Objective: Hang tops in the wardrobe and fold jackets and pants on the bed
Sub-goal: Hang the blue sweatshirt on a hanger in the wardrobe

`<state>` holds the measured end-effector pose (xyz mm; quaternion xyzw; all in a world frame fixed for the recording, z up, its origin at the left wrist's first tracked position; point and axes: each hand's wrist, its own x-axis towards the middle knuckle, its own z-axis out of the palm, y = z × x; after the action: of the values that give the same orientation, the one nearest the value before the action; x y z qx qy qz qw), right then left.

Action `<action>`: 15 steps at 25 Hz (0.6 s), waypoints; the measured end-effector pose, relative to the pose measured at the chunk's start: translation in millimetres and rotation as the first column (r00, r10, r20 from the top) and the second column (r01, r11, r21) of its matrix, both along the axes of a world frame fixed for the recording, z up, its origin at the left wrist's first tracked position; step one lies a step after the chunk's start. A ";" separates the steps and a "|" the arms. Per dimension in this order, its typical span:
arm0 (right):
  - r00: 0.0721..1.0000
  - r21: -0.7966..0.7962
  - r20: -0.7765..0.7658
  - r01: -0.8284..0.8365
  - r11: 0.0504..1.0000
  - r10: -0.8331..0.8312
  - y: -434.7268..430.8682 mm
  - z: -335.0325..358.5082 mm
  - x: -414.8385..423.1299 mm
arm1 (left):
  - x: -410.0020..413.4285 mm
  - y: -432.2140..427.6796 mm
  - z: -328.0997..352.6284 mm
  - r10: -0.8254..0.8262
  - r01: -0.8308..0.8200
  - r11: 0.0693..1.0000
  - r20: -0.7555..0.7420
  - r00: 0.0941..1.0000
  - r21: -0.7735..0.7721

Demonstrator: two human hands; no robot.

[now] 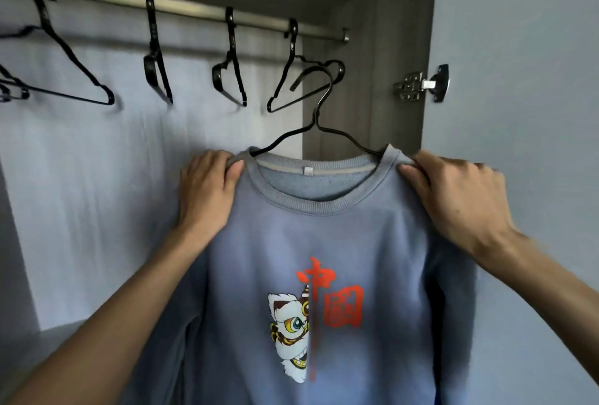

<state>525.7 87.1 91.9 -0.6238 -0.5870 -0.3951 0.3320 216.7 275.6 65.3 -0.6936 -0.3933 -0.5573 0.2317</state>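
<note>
Your bare forearms [113, 323] rise from the bottom corners of the view, and between them hangs a grey-blue crew-neck sweatshirt [356, 242], its front turned toward you, with a printed design of red characters and a white cartoon lion face [324, 314] on the chest. Your left hand [207, 190] pinches the shoulder fabric just beside the collar, thumb on the front and fingers curled behind. Your right hand [453, 197] grips the other shoulder in the same way, thumb pressed against the ribbed neckline edge; its far knuckles are blurred. You hold the sweatshirt up in front of the open wardrobe [372, 106], on a black wire hanger [319, 113] whose arms vanish into the neck opening while its hook stands up above the collar. That hook sits below the silver metal rail [194, 14], not yet over it, and it overlaps the rightmost of the empty black hangers [71, 58] in the view; you cannot tell whether the two touch. Four empty hangers hang spaced along the rail, with part of another showing at the left edge. Behind them is the pale back panel [97, 178], and to the right a shiny metal door hinge [421, 84] sits on the grey door [518, 48].
</note>
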 end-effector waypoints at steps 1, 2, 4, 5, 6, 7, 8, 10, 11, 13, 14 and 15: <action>0.998 -0.004 0.009 0.055 0.998 -0.055 -11.6 6.3 8.8 | 19.2 -1.9 1.6 -0.025 0.025 1.000 0.023 0.999 -0.015; 0.996 -0.011 0.013 0.094 0.996 -0.094 -19.0 9.9 16.2 | 36.8 -1.5 -0.8 -0.054 0.056 0.997 0.036 0.998 -0.048; 0.988 -0.026 0.000 0.154 0.988 -0.154 -31.2 19.4 34.0 | 71.2 1.2 -6.5 -0.105 0.108 0.986 0.025 0.994 -0.128; 0.983 -0.035 -0.017 0.183 0.983 -0.183 -35.9 26.7 43.7 | 88.3 3.5 -8.5 -0.137 0.135 0.973 0.003 0.991 -0.186; 0.977 -0.046 -0.032 0.211 0.976 -0.213 -38.9 35.2 52.8 | 103.2 6.3 -10.0 -0.179 0.168 0.950 -0.018 0.984 -0.264; 0.969 -0.053 -0.043 0.242 0.969 -0.244 -40.5 43.7 60.1 | 116.6 10.0 -11.6 -0.238 0.215 0.914 -0.027 0.971 -0.345; 0.959 -0.055 -0.044 0.276 0.960 -0.279 -39.2 54.0 67.1 | 133.1 17.1 -9.3 -0.308 0.273 0.873 -0.023 0.951 -0.404; 0.939 -0.036 -0.021 0.341 0.939 -0.342 -27.1 75.2 75.3 | 164.5 33.6 2.6 -0.401 0.361 0.815 0.008 0.916 -0.453; 0.928 -0.013 0.006 0.372 0.928 -0.372 -16.2 87.1 76.2 | 180.2 45.0 14.8 -0.430 0.399 0.796 0.038 0.902 -0.454; 0.910 0.032 0.047 0.412 0.911 -0.413 8.2 109.6 73.0 | 202.9 70.7 38.3 -0.456 0.445 0.787 0.084 0.886 -0.427; 0.902 0.052 0.062 0.424 0.904 -0.426 22.0 123.6 71.8 | 211.9 87.7 50.8 -0.464 0.460 0.795 0.093 0.881 -0.396; 0.898 0.064 0.069 0.430 0.900 -0.434 33.1 135.7 69.2 | 215.3 99.8 61.1 -0.465 0.462 0.809 0.084 0.881 -0.365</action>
<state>594.9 120.3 227.6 -0.7139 -0.4374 -0.4977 0.2266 432.0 375.4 126.3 -0.8022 -0.3102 -0.5081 -0.0459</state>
